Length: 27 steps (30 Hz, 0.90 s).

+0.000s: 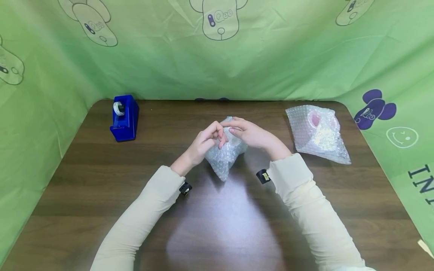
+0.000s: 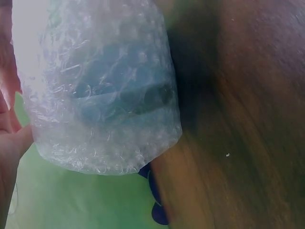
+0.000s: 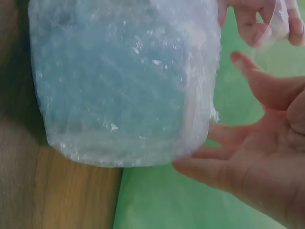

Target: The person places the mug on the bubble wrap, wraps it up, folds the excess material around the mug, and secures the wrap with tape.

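Note:
A bubble-wrapped package (image 1: 226,156) stands on the table between both hands, with a bluish object (image 3: 114,81) dimly visible through the wrap. My left hand (image 1: 207,141) is at its upper left side, fingers curled. A clear strip that looks like tape (image 3: 279,21) shows at those fingers in the right wrist view. Beside the wrap, part of the left hand (image 2: 9,138) enters the left wrist view. My right hand (image 1: 254,133) reaches over the upper right of the package. Its lower fingers lie fairly straight against the wrap, and the thumb stands apart in the right wrist view.
A blue tape dispenser (image 1: 125,118) with a white roll stands at the back left of the wooden table (image 1: 101,188). Another bubble-wrapped package (image 1: 318,133), with something pink inside, lies at the back right. A green printed cloth (image 1: 162,64) hangs behind and around the table.

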Tool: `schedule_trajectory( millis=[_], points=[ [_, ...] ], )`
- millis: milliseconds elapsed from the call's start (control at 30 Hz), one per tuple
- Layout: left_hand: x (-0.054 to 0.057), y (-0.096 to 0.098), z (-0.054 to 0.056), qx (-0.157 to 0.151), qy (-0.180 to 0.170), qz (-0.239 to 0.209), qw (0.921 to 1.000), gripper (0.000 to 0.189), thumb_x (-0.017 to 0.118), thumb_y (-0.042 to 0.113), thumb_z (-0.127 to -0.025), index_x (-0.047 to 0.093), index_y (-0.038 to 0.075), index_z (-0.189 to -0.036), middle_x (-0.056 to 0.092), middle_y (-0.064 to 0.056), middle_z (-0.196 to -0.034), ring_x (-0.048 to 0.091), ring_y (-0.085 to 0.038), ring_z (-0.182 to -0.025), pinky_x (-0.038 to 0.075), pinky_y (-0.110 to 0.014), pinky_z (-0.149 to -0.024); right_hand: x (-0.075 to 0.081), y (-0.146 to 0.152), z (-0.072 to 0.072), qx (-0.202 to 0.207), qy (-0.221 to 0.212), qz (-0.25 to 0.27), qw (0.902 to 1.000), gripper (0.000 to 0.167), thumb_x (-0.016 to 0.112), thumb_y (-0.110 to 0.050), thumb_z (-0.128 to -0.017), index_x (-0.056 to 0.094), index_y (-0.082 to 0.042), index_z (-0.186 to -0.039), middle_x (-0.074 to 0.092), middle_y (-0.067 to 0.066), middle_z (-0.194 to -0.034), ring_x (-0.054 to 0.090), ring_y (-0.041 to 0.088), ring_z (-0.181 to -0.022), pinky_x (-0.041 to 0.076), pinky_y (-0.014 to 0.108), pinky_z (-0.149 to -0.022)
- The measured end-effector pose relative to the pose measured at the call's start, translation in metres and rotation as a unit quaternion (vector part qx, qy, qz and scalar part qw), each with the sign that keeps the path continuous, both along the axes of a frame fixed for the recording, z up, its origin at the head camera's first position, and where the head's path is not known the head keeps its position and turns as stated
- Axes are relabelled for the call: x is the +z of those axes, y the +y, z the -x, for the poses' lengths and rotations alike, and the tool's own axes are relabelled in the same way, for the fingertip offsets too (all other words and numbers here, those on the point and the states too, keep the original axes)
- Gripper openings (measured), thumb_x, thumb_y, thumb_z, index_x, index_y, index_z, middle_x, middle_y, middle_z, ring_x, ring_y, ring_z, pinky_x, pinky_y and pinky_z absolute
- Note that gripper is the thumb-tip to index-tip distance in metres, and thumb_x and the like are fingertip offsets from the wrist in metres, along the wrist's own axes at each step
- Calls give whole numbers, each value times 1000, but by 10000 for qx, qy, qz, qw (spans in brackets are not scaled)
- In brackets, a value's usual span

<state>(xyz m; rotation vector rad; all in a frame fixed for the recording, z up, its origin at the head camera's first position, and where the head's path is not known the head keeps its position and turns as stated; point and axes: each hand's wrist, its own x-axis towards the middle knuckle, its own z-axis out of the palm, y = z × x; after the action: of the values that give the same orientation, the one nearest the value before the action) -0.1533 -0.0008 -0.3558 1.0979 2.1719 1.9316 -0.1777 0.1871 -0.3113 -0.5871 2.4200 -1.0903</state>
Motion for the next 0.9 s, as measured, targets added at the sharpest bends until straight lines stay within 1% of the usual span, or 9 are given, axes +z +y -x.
schedule_trajectory(
  millis=[133, 200, 233, 367, 500, 633, 767, 833, 900],
  points=[
    [-1, -2, 1, -21, -176, -159, 9997, 18, 30, 5, -68, 36, -3, -84, 45, -7, -65, 51, -31, -80, 43, -26, -77, -2, 2, 2, 237, 106, -219, 9994, 35, 39, -10, -101, 53, -6, -133, 14, 21, -159, 7, 36, -149, 12, 58, -118],
    [-1, -2, 2, -4, -189, -161, 9997, 17, 29, 5, -69, 36, -2, -83, 46, -6, -65, 51, -32, -78, 44, -26, -76, -3, 4, 3, 299, 79, -203, 9993, 32, 39, -12, -101, 56, -6, -127, 14, 21, -159, 7, 36, -149, 12, 58, -118],
    [-1, -2, 2, 10, -195, -163, 9997, 17, 29, 5, -69, 36, -2, -83, 46, -6, -66, 51, -31, -77, 44, -26, -76, -3, 5, 3, 307, 53, -184, 9993, 30, 40, -14, -101, 57, -6, -124, 14, 21, -159, 7, 35, -149, 12, 58, -118],
    [-2, -1, 3, 53, -237, -216, 9995, 16, 29, 5, -70, 36, -2, -83, 46, -7, -67, 49, -19, -70, 43, -25, -73, -3, 11, 4, 217, -174, 11, 9996, 24, 41, -17, -101, 58, -4, -111, 14, 18, -160, 6, 33, -150, 11, 57, -119],
    [-2, -2, 3, 86, -217, -264, 9994, 17, 30, 5, -69, 36, -3, -82, 47, -7, -66, 49, -14, -68, 43, -24, -71, -4, 16, 5, 158, -371, 304, 9987, 27, 38, -19, -100, 57, 0, -105, 14, 16, -160, 6, 33, -150, 9, 54, -120],
    [-3, -2, 3, 75, -202, -346, 9992, 17, 32, 6, -69, 36, -4, -82, 46, -6, -65, 51, -17, -71, 44, -24, -74, -5, 18, 5, 128, -461, 509, 9976, 27, 40, -21, -100, 56, 1, -103, 15, 15, -160, 8, 35, -149, 10, 54, -120],
    [-3, -2, 1, 104, -278, -415, 9987, 17, 33, 5, -71, 36, -5, -84, 45, -6, -66, 52, -18, -78, 45, -22, -77, -6, 19, 5, 123, -370, 545, 9978, 21, 45, -19, -100, 53, 1, -100, 17, 18, -159, 11, 38, -148, 17, 55, -119],
    [-3, -1, -1, 207, -358, -450, 9981, 14, 36, 2, -75, 37, -6, -86, 47, -5, -69, 53, -15, -81, 46, -21, -78, -6, 18, 5, 37, -307, 514, 9982, 21, 45, -19, -101, 52, 1, -102, 20, 19, -158, 16, 39, -147, 19, 54, -118],
    [-4, 0, -3, 342, -514, -527, 9967, 10, 39, -2, -80, 37, -6, -89, 49, -4, -73, 54, -11, -85, 46, -20, -79, -6, 18, 6, -50, -202, 412, 9989, 23, 43, -19, -102, 52, 2, -105, 30, 21, -154, 25, 38, -144, 24, 53, -117]
  ],
)
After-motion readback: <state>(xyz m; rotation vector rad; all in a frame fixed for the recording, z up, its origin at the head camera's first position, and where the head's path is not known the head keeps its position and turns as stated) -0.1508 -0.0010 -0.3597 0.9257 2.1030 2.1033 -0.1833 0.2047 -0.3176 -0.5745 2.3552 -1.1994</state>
